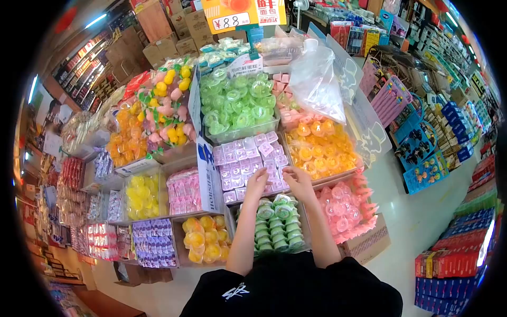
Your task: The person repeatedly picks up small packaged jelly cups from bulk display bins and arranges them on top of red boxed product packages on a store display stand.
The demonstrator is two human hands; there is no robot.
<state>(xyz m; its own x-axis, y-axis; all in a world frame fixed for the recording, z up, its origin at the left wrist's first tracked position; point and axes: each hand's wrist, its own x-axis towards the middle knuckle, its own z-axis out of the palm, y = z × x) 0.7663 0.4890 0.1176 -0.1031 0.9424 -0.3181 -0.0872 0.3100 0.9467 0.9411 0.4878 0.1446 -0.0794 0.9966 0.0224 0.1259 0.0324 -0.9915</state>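
Observation:
Both hands reach over a bin of small square purple packs (232, 169) in the middle of the display. My left hand (257, 182) is above the packs on the bin's right half, its fingers bent; what it touches is unclear. My right hand (299, 182) is at the bin's right edge, beside the orange cups (322, 148), with fingers curled toward the left. Some purple packs show between the two hands. Below my wrists stand rows of green cups (277, 224). One purple pack (265, 148) lies tilted on top of the others.
Green round packs (237, 103) fill a bin behind the purple ones. A clear plastic bag (319, 82) lies at the back right. Pink cups (342, 207) stand at the right, yellow packs (142, 195) at the left. A price sign (243, 16) rises at the back.

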